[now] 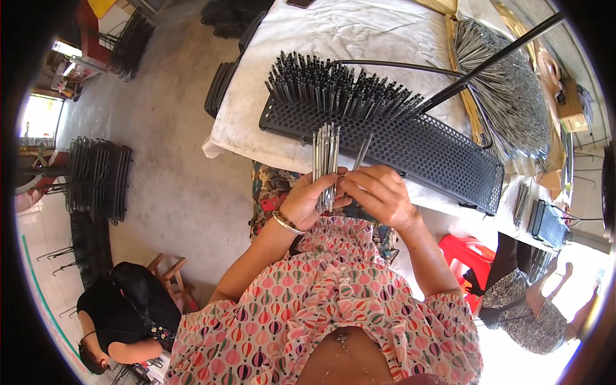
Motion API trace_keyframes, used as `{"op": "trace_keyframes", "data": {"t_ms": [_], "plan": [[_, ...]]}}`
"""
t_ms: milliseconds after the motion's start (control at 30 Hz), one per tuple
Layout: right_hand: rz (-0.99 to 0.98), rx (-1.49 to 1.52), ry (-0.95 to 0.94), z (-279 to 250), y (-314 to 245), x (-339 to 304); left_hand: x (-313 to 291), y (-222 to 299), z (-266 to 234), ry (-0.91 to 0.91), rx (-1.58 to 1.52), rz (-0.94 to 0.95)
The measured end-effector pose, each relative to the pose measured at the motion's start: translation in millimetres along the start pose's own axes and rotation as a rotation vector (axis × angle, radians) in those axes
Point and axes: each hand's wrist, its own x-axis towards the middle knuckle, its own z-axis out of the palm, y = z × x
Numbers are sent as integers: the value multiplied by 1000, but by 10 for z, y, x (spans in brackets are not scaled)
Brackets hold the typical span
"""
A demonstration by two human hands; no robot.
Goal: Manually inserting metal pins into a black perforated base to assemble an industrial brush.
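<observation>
Rods [326, 153] stand bunched in the left hand [303, 201], its fingers curled around them; the fingers of the right hand [384, 194] pinch the lower end of a separate slim rod [363, 151], leaning toward 1 o'clock. Ahead, from 12 to 2 o'clock, a perforated black rack [449, 162] on the counter [359, 29] bears densely packed upright rods [343, 90]. Should the left grip slacken, the bunch could fan out and drop; a hurried reach toward 12 o'clock might knock those standing ones askew.
</observation>
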Motion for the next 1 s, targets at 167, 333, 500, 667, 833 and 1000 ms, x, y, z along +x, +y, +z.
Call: {"op": "trace_keyframes", "data": {"t_ms": [167, 333, 500, 667, 833, 1000], "plan": [[439, -30, 383, -214, 240, 133, -19, 76, 154, -42, 122, -6], [714, 250, 692, -218, 694, 140, 53, 1, 93, 35, 226, 22], [715, 258, 622, -205, 837, 139, 42, 15, 70, 16, 198, -16], [671, 291, 602, -186, 848, 196, 22, 0, 46, 0, 189, 17], [642, 135, 463, -158, 856, 188, 32, -49, 19, 61, 196, 48], [661, 83, 455, -147, 786, 287, 27, -27, 32, 29, 213, 53]]}}
